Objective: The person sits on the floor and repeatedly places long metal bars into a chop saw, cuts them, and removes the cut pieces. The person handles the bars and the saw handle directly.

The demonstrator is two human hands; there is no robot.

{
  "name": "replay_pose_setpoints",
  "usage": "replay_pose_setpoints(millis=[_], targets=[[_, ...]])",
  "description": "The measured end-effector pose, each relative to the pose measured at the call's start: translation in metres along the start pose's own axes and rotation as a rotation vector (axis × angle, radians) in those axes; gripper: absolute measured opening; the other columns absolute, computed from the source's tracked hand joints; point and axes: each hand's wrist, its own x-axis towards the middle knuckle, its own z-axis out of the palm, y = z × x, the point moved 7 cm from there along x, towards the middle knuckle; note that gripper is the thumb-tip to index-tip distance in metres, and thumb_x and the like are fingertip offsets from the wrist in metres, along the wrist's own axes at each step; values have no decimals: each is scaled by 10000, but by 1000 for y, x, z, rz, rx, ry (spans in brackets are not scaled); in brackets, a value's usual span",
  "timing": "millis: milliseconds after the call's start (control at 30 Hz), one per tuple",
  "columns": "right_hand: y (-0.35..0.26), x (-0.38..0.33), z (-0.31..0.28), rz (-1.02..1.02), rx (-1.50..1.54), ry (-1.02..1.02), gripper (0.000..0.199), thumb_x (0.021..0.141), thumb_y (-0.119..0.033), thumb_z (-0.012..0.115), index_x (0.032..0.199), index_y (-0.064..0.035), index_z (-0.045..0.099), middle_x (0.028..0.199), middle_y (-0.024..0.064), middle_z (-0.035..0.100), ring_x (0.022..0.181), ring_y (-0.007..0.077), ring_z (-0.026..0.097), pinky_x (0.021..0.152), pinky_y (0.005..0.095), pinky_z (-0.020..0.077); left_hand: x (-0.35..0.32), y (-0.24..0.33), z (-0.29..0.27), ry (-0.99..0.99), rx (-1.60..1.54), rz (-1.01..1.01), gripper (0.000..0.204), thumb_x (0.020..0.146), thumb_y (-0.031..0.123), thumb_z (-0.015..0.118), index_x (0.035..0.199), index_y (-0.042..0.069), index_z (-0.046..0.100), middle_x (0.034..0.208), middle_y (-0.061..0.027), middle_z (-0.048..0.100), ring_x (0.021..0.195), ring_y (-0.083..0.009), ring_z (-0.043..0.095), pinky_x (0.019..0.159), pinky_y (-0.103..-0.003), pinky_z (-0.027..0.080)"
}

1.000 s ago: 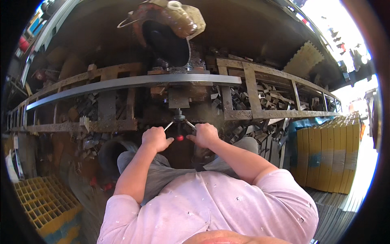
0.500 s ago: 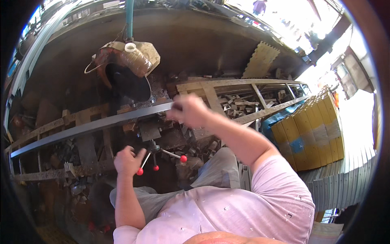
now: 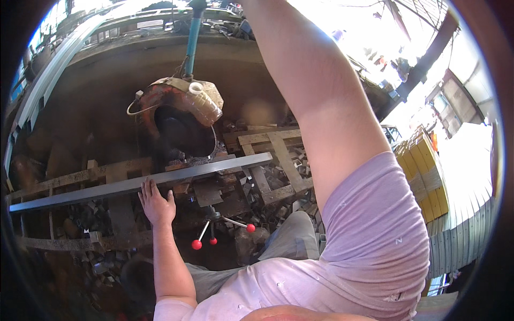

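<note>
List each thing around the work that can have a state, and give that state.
Left hand: open, fingertips against the metal bar
Right hand: out of view beyond the upper edge
Metal bar: lying crosswise, slanted in view
Red-knobbed handle: no hand on it
Translucent bottle: mouth apparently uncapped
Dark disc: cannot tell whether spinning
Metal offcuts: loosely heaped

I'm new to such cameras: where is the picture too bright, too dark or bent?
In the head view, glare bleaches the upper right nearly white, shade dims much below the long grey metal bar, and pale metal rails at upper left bow.
</note>
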Motion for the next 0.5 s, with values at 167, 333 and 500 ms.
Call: replay_pose_setpoints(millis=[167, 333, 500], targets=[[7, 41, 39, 104, 146, -134, 354, 1059, -412, 562, 954, -93, 675, 793, 78, 654, 678, 246, 624, 602, 401, 507, -3, -9, -7, -21, -5, -33, 717, 920, 290, 783, 1527, 11, 521, 1660, -159, 456, 1579, -345, 369, 1321, -534, 247], [-17, 82, 50, 169, 226, -266, 379, 1077, -410, 500, 898, -115, 657, 741, 66, 630, 630, 249, 606, 556, 404, 493, -3, -9, -7, -41, 2, -29, 727, 928, 270, 769, 1555, 14, 505, 1669, -142, 456, 1580, -338, 371, 1329, -521, 232], [-15, 103, 45, 95, 252, -477, 423, 1060, -407, 507, 725, -157, 571, 571, 8, 482, 491, 200, 472, 468, 373, 403, -2, -16, -7, -63, 34, -46, 705, 948, 256, 742, 1568, 25, 498, 1692, -131, 431, 1595, -298, 354, 1333, -514, 225]])
